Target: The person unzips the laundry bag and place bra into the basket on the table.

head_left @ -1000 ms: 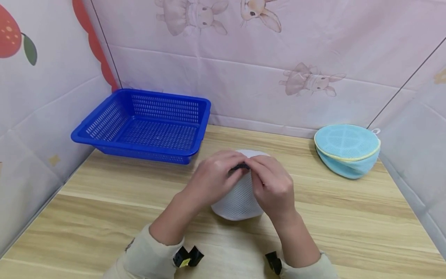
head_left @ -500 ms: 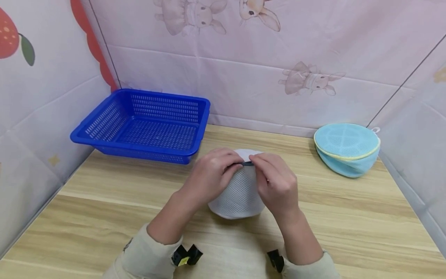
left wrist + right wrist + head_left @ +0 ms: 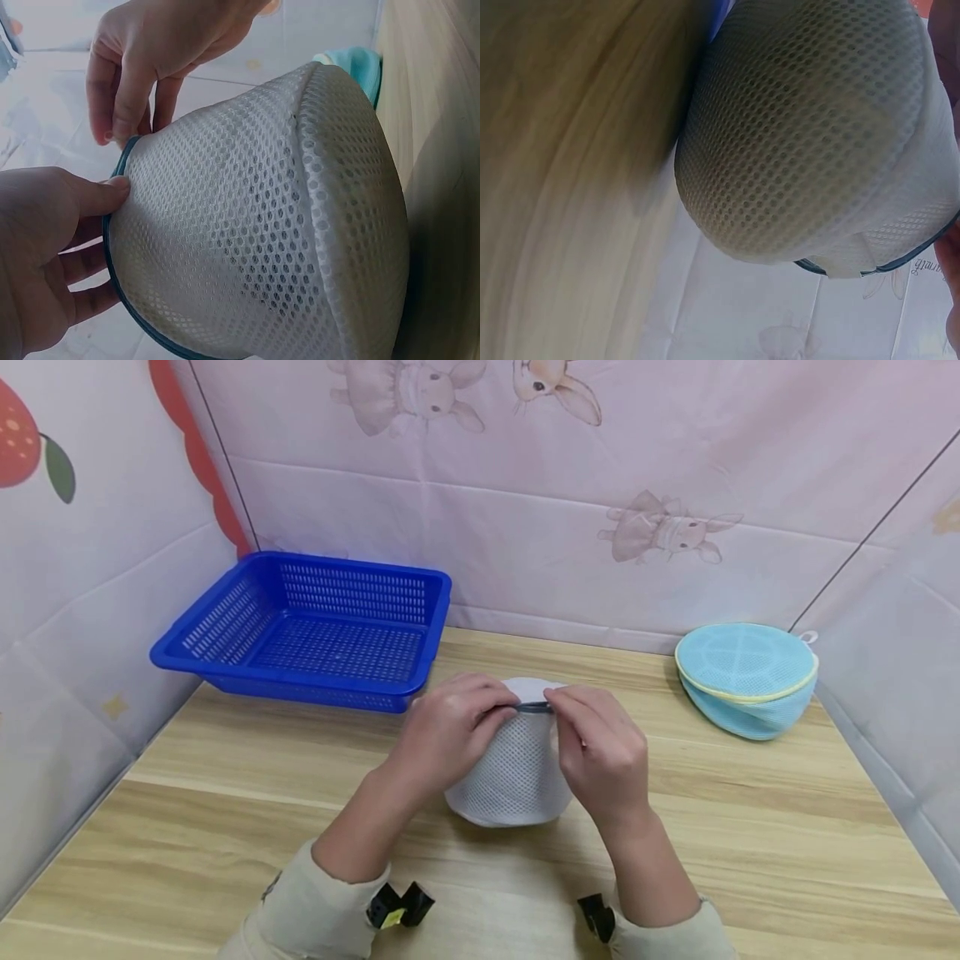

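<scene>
A white mesh laundry bag (image 3: 510, 777) stands on the table in front of me, its round top edged with dark teal trim (image 3: 534, 707). My left hand (image 3: 453, 727) pinches this edge from the left between thumb and fingers. On the other side my right hand (image 3: 607, 752) pinches the same edge, a short stretch of trim showing between the two hands. The left wrist view has the honeycomb mesh (image 3: 240, 202) close up, with both hands at the trim. In the right wrist view the bag (image 3: 802, 135) hides most of the hands.
A blue plastic basket (image 3: 300, 683) with slotted walls stands at the back left. At the back right sits a light blue mesh bag (image 3: 750, 714) with yellow piping and a white loop. Printed cloth walls (image 3: 525, 560) border the wooden table (image 3: 750, 860).
My hands have drawn slightly apart along the edge, so more dark trim shows between them. The bag's edge has risen a little in the head view.
</scene>
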The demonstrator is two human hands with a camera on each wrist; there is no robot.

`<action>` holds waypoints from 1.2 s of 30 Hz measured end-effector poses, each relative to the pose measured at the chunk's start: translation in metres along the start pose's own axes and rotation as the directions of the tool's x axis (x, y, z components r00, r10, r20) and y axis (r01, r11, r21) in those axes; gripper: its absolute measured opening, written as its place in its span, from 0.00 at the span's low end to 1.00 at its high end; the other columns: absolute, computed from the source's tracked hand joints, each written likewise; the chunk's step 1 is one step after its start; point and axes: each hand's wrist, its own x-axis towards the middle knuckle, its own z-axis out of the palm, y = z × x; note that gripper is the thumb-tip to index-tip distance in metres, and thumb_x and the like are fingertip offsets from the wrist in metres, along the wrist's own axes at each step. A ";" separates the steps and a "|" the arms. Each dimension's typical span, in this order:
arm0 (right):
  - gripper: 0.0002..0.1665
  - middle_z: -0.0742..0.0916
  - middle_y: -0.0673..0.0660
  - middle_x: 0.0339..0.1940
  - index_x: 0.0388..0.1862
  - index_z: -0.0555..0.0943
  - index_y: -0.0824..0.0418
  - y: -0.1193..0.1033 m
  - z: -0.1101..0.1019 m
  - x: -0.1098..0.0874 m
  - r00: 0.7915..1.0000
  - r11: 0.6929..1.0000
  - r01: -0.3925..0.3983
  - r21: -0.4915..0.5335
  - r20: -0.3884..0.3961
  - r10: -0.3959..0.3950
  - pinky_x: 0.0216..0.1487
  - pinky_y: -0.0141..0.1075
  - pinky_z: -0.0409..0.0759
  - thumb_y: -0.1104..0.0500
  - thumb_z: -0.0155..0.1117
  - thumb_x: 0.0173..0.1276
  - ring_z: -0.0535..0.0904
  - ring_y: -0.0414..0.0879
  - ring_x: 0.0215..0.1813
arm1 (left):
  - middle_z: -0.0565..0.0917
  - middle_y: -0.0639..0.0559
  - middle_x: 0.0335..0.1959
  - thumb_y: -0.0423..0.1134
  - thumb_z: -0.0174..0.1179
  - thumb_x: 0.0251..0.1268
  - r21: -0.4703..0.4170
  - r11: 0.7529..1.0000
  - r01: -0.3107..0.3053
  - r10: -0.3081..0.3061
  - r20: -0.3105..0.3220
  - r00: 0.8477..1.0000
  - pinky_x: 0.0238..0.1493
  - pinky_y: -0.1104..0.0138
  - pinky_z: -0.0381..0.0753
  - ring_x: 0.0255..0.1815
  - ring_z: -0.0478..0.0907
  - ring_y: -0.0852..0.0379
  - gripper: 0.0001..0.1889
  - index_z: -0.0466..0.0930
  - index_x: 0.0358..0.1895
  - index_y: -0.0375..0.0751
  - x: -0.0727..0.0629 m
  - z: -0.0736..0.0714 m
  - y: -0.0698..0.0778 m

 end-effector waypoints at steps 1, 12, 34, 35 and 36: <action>0.11 0.89 0.60 0.34 0.37 0.87 0.69 0.000 0.000 0.000 1.000 1.000 -0.002 -0.001 -0.002 0.002 0.42 0.42 0.84 0.77 0.64 0.58 0.86 0.54 0.36 | 0.88 0.56 0.38 0.36 0.67 0.63 0.000 1.000 0.002 -0.002 -0.001 1.000 0.45 0.68 0.83 0.42 0.83 0.59 0.04 0.89 0.39 0.45 0.000 0.000 0.000; 0.10 0.89 0.61 0.33 0.36 0.87 0.70 -0.005 0.002 0.001 1.000 1.000 -0.004 0.025 -0.010 0.004 0.42 0.42 0.84 0.76 0.65 0.58 0.85 0.54 0.36 | 0.87 0.57 0.37 0.37 0.69 0.61 -0.001 1.000 0.009 -0.009 -0.002 1.000 0.40 0.69 0.81 0.40 0.82 0.60 0.05 0.89 0.39 0.45 -0.001 0.002 -0.001; 0.10 0.89 0.61 0.34 0.38 0.87 0.68 0.001 0.000 -0.001 0.999 0.999 -0.046 -0.005 0.006 0.046 0.43 0.41 0.84 0.75 0.64 0.61 0.86 0.54 0.37 | 0.88 0.55 0.36 0.36 0.69 0.61 -0.037 0.999 -0.006 0.005 -0.037 0.999 0.44 0.67 0.83 0.41 0.84 0.59 0.02 0.88 0.36 0.44 0.000 -0.001 -0.003; 0.10 0.89 0.61 0.34 0.39 0.87 0.68 0.002 0.000 -0.001 0.999 0.999 -0.047 -0.003 0.005 0.047 0.44 0.41 0.84 0.75 0.64 0.61 0.86 0.54 0.37 | 0.88 0.54 0.36 0.36 0.69 0.61 -0.041 0.999 -0.003 0.002 -0.038 0.999 0.44 0.67 0.83 0.41 0.84 0.59 0.02 0.88 0.36 0.44 0.000 -0.002 -0.003; 0.10 0.89 0.61 0.34 0.39 0.87 0.68 0.002 0.000 -0.001 0.999 0.999 -0.048 -0.002 0.003 0.048 0.44 0.41 0.84 0.75 0.64 0.61 0.86 0.54 0.37 | 0.88 0.54 0.36 0.36 0.69 0.61 -0.043 0.999 -0.001 -0.001 -0.039 0.999 0.45 0.67 0.83 0.41 0.84 0.59 0.02 0.88 0.36 0.44 0.000 -0.002 -0.004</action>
